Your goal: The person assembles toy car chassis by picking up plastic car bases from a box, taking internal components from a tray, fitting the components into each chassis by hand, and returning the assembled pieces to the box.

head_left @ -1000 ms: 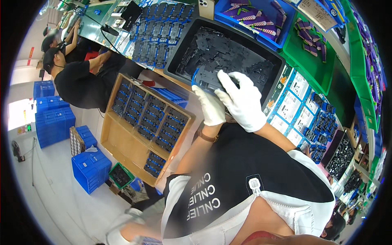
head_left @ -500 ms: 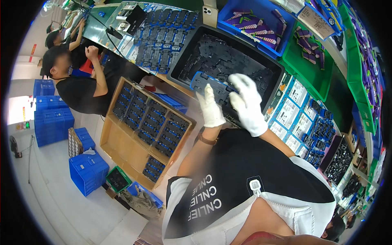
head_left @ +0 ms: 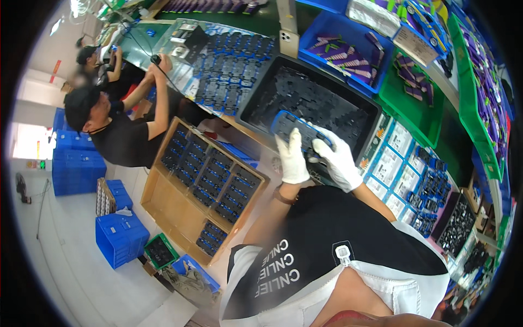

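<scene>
Both my hands wear white gloves and hold a blue-and-black toy car chassis (head_left: 287, 123) over the near edge of a deep black bin (head_left: 254, 91). My left hand (head_left: 294, 161) grips the chassis from the near left side, fingers pointing up. On its right end, my right hand (head_left: 339, 162) has its fingers bent around the edge; whether it also pinches a small part is hidden. Many small flat black parts (head_left: 310, 90) lie in the bin beneath.
Left of me stands a cardboard box (head_left: 169, 205) with rows of similar chassis. More chassis (head_left: 234, 65) cover the bench beyond. A blue bin (head_left: 310, 41) and a green tray (head_left: 436, 117) hold purple pieces. At left, a co-worker (head_left: 122, 128) grips a hanging tool.
My right hand's spread fingers have closed in on the chassis. The view has shifted, so things sit slightly lower and further right. The co-worker's arms have stretched forward to the hanging tool.
</scene>
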Available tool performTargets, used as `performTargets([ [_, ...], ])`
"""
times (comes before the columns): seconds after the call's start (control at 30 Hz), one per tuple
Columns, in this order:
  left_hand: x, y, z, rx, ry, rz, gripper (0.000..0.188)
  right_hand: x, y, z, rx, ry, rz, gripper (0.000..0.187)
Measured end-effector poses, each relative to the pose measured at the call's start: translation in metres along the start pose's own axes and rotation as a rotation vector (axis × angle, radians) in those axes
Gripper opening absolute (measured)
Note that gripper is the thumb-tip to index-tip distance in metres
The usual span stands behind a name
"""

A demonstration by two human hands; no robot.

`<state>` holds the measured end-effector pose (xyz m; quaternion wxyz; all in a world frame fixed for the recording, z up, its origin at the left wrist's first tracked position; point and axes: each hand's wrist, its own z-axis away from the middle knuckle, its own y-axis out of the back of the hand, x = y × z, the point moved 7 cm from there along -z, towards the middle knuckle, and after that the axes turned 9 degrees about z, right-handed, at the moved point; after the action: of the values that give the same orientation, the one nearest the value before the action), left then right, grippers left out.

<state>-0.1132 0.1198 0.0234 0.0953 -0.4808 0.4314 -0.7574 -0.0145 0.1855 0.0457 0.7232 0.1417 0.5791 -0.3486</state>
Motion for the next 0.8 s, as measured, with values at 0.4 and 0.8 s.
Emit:
performTargets([
  [0.4, 0.022, 0.012, -0.018, 0.154, 0.063, 0.093, 0.028, 0.010, -0.010, -0.002, 0.016, 0.100, 0.119, 0.049],
  [0.8, 0.024, 0.026, -0.030, 0.097, 0.101, -0.116, 0.035, -0.011, -0.024, -0.054, 0.108, 0.335, 0.635, 0.041],
])
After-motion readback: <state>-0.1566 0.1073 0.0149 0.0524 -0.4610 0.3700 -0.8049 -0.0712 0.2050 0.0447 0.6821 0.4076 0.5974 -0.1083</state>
